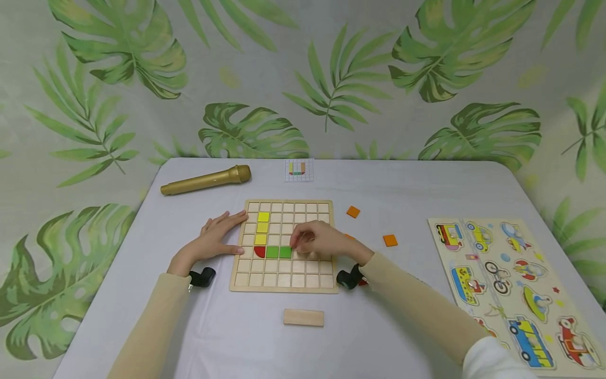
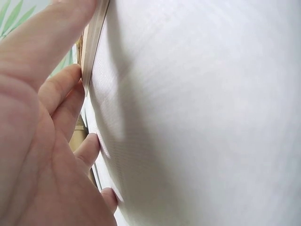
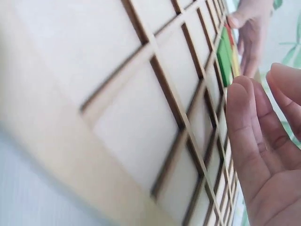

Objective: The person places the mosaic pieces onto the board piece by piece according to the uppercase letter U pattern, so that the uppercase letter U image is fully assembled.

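A wooden grid board [image 1: 241, 284] lies on the table. In one column are three yellow tiles [image 1: 262, 227], with a rounded red tile [image 1: 260, 251] below them. To the red one's right come two green tiles [image 1: 279, 252]. My left hand [image 1: 213, 239] rests at the board's left edge, fingers spread, the thumb on its rim; the left wrist view has its fingertips [image 2: 77, 70] along the side. Over the board, my right hand [image 1: 314, 238] bends its fingers down beside the right-hand green tile. In the right wrist view, its fingertips [image 3: 240, 89] are close by the green tiles, with nothing visible between them.
Orange tiles [image 1: 390, 240] lie right of the board, one partly behind the right hand. A patterned card [image 1: 299, 170] and a gold microphone [image 1: 205, 180] are at the back. In front is a wooden block [image 1: 303, 317]; at right, a picture puzzle board [image 1: 487, 252].
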`<action>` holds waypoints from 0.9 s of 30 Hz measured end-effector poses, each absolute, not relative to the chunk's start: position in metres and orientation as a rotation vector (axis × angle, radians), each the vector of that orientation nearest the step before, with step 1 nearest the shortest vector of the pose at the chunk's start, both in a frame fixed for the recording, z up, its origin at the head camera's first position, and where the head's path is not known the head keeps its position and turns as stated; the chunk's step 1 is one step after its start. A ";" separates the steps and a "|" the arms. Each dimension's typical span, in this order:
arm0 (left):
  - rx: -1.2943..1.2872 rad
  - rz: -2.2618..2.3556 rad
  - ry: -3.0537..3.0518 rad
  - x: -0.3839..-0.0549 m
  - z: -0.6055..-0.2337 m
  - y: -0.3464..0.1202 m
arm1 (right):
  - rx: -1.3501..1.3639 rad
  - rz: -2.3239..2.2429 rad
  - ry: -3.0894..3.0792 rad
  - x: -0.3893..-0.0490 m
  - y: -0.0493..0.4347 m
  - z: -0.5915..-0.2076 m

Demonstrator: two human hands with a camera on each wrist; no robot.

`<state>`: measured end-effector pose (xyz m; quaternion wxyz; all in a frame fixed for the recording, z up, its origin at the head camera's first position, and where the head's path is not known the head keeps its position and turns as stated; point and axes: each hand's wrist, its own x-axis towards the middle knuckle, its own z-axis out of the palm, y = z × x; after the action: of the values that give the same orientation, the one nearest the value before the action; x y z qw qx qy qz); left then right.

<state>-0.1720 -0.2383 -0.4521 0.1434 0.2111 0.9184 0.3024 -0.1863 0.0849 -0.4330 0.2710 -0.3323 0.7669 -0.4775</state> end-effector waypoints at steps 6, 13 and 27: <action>0.608 0.873 2.652 -0.172 -0.453 -0.239 | -0.854 -1.369 2.011 -0.190 0.117 -0.429; 0.592 0.866 2.653 -0.172 -0.452 -0.238 | -0.678 -1.460 1.991 -0.187 0.161 -0.428; 0.598 0.880 2.649 -0.173 -0.454 -0.238 | -0.578 -1.528 2.032 -0.179 0.211 -0.437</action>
<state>-0.1726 -0.2384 -0.4542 0.1431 0.2075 0.9184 0.3050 -0.1786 0.2114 -0.4367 0.2642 -0.2138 0.7516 -0.5653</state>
